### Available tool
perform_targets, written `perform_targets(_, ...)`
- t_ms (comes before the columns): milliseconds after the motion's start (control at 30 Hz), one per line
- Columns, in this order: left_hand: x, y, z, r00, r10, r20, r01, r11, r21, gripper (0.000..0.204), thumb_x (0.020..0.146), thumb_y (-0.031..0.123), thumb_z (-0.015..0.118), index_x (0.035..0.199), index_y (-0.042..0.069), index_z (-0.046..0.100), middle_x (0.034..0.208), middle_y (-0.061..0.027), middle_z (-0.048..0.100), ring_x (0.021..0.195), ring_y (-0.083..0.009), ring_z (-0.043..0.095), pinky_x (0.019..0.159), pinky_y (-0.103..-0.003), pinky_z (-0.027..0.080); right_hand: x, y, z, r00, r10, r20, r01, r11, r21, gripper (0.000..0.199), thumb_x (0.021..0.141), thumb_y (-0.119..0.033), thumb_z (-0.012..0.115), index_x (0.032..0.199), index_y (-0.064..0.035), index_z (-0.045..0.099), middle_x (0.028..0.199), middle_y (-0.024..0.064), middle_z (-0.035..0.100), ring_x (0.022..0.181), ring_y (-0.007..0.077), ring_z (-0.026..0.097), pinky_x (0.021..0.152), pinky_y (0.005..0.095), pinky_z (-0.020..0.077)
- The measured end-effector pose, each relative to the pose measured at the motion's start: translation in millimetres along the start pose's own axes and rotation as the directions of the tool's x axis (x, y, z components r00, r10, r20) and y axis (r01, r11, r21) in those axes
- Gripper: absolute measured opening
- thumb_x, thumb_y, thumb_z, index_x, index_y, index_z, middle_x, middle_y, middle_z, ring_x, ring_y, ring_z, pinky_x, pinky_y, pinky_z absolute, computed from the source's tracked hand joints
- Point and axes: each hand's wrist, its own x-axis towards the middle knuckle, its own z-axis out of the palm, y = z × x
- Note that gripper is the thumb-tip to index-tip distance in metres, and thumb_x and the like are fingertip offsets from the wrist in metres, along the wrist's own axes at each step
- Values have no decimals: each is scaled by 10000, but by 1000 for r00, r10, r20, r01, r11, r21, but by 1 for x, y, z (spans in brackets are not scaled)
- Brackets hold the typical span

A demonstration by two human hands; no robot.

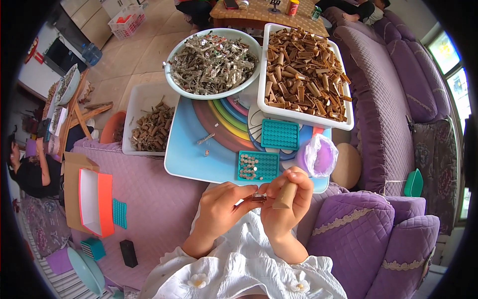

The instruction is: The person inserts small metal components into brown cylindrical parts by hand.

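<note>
My left hand pinches a small dark piece with a shiny edge between thumb and fingertips. Its exact kind is too small to make out. My right hand is closed round a tan, tapered plastic piece, its wide end pointing down. The right fingertips come close to the small dark piece; whether they touch it I cannot tell. Just beyond my hands lies a teal moulded tray with small round beige pieces in its left part. Behind it is a second teal tray with rows of hollows.
On the blue rainbow-patterned table stand a white tub of brown pieces, a round basin of shiny clips, another white bin and a bag-lined purple container. An orange-red box lies left; purple sofas flank the right.
</note>
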Motion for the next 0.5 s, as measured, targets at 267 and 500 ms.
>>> perform_targets(267,-6,-1,3,999,-24,35,25,999,-37,305,559,91,727,812,64,558,618,-36,567,524,-169,559,450,-263,425,-2,0,4,994,-94,-57,97,994,59,136,867,2,348,980,-20,420,865,73,381,535,70,395,457,233,436)
perform_targets(500,-8,-4,7,999,-30,28,31,998,-60,298,568,75,721,819,54,561,642,-56,583,536,-181,569,451,-260,436,-2,-2,7,993,-42,-112,56,991,124,162,851,31,363,978,-43,434,846,50,385,517,55,332,416,205,358)
